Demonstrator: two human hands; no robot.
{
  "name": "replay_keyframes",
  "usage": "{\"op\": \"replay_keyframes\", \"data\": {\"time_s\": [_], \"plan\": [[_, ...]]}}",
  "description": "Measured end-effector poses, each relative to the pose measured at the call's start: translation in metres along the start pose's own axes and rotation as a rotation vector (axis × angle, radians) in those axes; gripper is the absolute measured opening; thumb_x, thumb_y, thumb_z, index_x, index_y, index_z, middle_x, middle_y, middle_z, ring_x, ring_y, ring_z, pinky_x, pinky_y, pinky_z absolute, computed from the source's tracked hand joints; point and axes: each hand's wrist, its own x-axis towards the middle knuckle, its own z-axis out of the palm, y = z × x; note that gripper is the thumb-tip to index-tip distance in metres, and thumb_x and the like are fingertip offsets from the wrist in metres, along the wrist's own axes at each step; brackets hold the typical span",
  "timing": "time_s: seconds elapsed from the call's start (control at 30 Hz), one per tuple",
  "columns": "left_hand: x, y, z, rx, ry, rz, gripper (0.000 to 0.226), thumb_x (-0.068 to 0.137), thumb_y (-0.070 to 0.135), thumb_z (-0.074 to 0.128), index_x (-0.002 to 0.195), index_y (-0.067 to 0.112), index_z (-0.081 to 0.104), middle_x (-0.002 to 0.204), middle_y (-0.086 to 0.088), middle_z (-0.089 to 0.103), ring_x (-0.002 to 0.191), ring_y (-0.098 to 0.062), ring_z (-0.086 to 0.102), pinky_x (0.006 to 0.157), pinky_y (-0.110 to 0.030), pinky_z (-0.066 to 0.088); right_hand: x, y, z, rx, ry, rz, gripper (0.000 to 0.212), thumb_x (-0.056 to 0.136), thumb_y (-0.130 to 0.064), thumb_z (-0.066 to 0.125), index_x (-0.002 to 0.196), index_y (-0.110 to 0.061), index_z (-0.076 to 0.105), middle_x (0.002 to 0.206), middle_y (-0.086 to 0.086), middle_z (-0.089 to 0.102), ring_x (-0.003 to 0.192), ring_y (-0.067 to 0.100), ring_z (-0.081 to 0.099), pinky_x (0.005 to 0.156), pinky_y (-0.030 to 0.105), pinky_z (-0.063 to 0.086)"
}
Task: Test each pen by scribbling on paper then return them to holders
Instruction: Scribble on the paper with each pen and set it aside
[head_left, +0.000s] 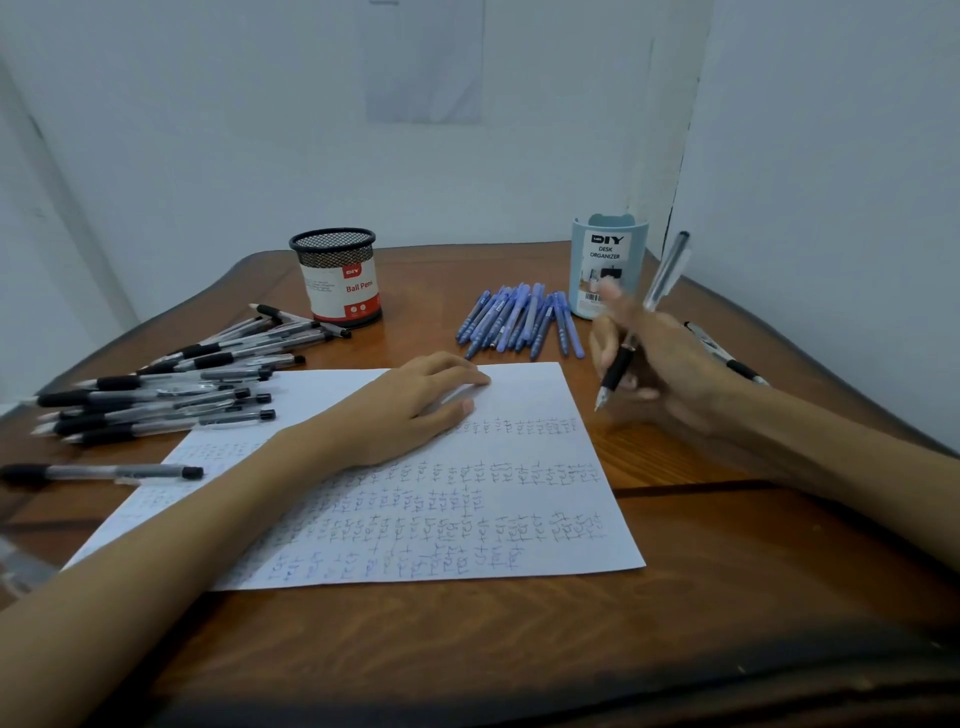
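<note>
1. I see my left hand (410, 410) lying flat, fingers straight, on the paper (519, 499).
2. My right hand (665, 369) pinches a black-grip pen (663, 280) just right of the paper, tip pointing down.

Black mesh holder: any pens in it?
Looks empty: nothing rises above the mesh holder rim; black pens lie loose on the table beside it.

Bare forearms (197, 519), bare left hand (410, 410), bare right hand (670, 364)
</note>
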Motion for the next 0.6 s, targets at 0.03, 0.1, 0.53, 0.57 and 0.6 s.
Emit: {"op": "replay_keyframes", "data": {"time_s": [0.03, 0.1, 0.53, 0.57, 0.6], "plan": [[0.0001, -0.0001, -0.0002, 0.001, 0.001, 0.003, 0.041, 0.098, 0.037, 0.035, 0.138, 0.029, 0.040, 0.141, 0.010, 0.037, 0.126, -0.002, 0.033, 0.102, -0.019, 0.028, 0.0016, -0.0018, -0.0026, 0.019, -0.010, 0.019, 0.057, 0.079, -0.059, 0.042, 0.050, -0.011, 0.047, 0.054, 0.004, 0.042, 0.040, 0.007, 0.033, 0.034, 0.014, 0.025], [0.0004, -0.0002, -0.0001, 0.005, 0.000, 0.006, 0.041, 0.098, 0.037, 0.035, 0.138, 0.029, 0.040, 0.141, 0.011, 0.037, 0.125, -0.001, 0.033, 0.103, -0.019, 0.027, 0.0028, -0.0029, -0.0046, -0.059, 0.014, 0.072, 0.056, 0.089, -0.052, 0.040, 0.052, -0.011, 0.043, 0.053, 0.000, 0.042, 0.040, 0.006, 0.031, 0.036, 0.015, 0.026], [0.0006, 0.0000, 0.0002, 0.009, 0.000, 0.007, 0.041, 0.097, 0.039, 0.035, 0.138, 0.030, 0.040, 0.141, 0.012, 0.036, 0.123, 0.002, 0.032, 0.103, -0.019, 0.028, -0.0004, 0.0021, -0.0015, -0.302, 0.107, 0.043, 0.029, 0.088, -0.035, 0.057, 0.080, -0.010, 0.068, 0.038, -0.004, 0.048, 0.036, 0.008, 0.038, 0.047, 0.020, 0.034], [0.0005, 0.0000, 0.0003, 0.009, 0.001, 0.006, 0.042, 0.097, 0.039, 0.035, 0.138, 0.031, 0.040, 0.141, 0.012, 0.036, 0.123, 0.002, 0.032, 0.103, -0.019, 0.028, 0.0003, 0.0027, -0.0018, -0.301, 0.115, 0.029, 0.027, 0.086, -0.036, 0.059, 0.078, -0.011, 0.068, 0.037, -0.004, 0.047, 0.039, 0.010, 0.038, 0.050, 0.021, 0.035], [0.0007, 0.0000, 0.0002, 0.008, 0.000, 0.005, 0.042, 0.097, 0.039, 0.035, 0.138, 0.031, 0.040, 0.141, 0.011, 0.036, 0.122, 0.002, 0.032, 0.102, -0.019, 0.028, 0.0006, 0.0025, -0.0019, -0.290, 0.124, 0.013, 0.026, 0.084, -0.037, 0.061, 0.077, -0.013, 0.067, 0.037, -0.004, 0.047, 0.040, 0.010, 0.038, 0.051, 0.020, 0.036]]}}
